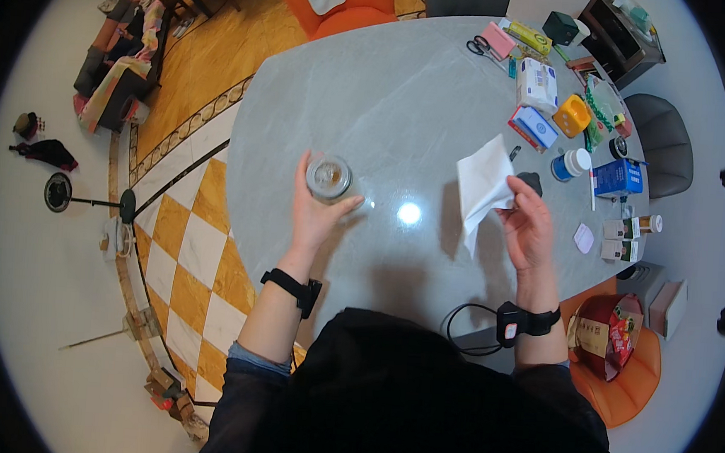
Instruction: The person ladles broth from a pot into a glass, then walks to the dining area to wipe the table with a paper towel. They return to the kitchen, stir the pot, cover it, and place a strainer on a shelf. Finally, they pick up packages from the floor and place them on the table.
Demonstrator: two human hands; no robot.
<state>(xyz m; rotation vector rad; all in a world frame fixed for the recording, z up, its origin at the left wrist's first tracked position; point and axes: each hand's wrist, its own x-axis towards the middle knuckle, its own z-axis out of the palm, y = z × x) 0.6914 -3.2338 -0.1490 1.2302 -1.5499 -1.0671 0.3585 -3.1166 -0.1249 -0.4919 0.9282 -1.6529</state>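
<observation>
My left hand is wrapped around a clear glass jar with a little brownish matter visible inside, at the left part of the grey stone-look table. On the right, my right hand pinches a white paper tissue between thumb and fingers. The tissue hangs creased above the tabletop and casts a shadow. Behind my right hand a dark rounded object is partly hidden. A small black item lies just beyond the tissue.
Along the right side stand a blue-and-white bottle, a blue box, a yellow holder, a tissue pack and small boxes. Scissors lie at the far right. A black cable loops beside my right wrist.
</observation>
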